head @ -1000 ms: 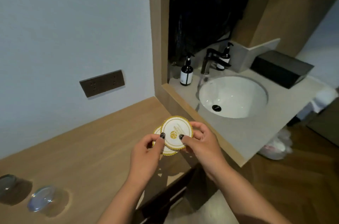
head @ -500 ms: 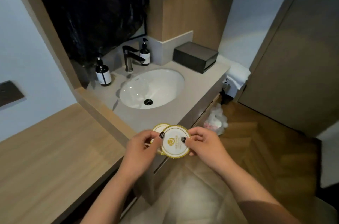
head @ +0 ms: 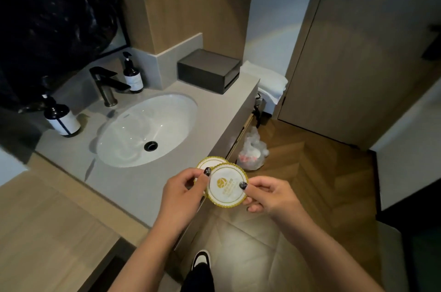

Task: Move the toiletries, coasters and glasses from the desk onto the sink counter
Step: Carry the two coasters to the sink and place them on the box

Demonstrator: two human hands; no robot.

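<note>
Two round white coasters with gold scalloped rims are held in front of me, over the front edge of the grey sink counter (head: 133, 184). The front coaster (head: 226, 187) carries a gold logo and is pinched by my right hand (head: 267, 196) at its right edge. The back coaster (head: 210, 163) peeks out behind it, held by my left hand (head: 181, 193), whose thumb also presses on the front one. The wooden desk (head: 47, 224) lies at the lower left.
A white oval basin (head: 148, 129) fills the counter's middle, with a black tap (head: 105, 86) behind. Two dark pump bottles (head: 60, 116) (head: 132, 74) flank the tap. A dark tissue box (head: 208, 70) sits at the far right corner. A bagged bin (head: 251, 150) stands on the floor.
My view has swung right from the desk to the sink counter. Both hands carried the two coasters along, from above the desk edge to the counter's front edge.
</note>
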